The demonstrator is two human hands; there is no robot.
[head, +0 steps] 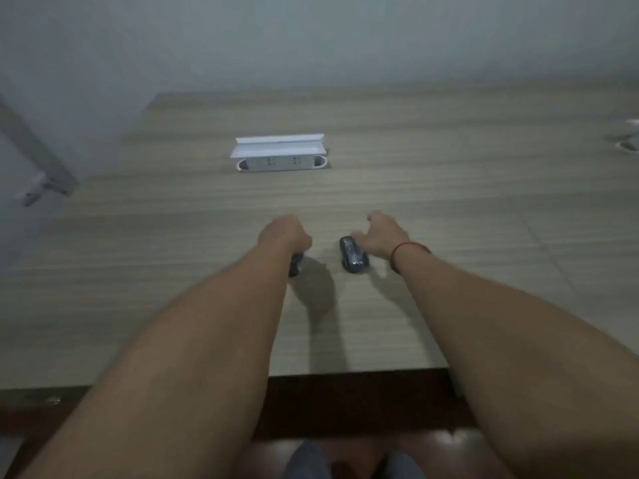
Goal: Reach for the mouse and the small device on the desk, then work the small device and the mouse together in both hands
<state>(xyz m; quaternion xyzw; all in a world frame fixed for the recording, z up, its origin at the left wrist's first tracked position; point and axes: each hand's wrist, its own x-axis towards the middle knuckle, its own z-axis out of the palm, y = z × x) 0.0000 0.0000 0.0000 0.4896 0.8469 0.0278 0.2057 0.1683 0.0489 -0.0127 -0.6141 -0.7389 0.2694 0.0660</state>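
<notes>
here, two hands | left hand [284,233] grips one dark object [295,264] | right hand [382,235] spread, touching one dark mouse [352,259]

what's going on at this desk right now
A person reaches both bare arms over a wooden desk. The left hand is curled around a small dark object, mostly hidden. The right hand rests its fingers on a dark computer mouse. A white socket box stands open farther back.

Both arms extended forward.
Left hand [284,233] fingers curled in a grip; right hand [378,235] fingers loosely spread, palm down.
</notes>
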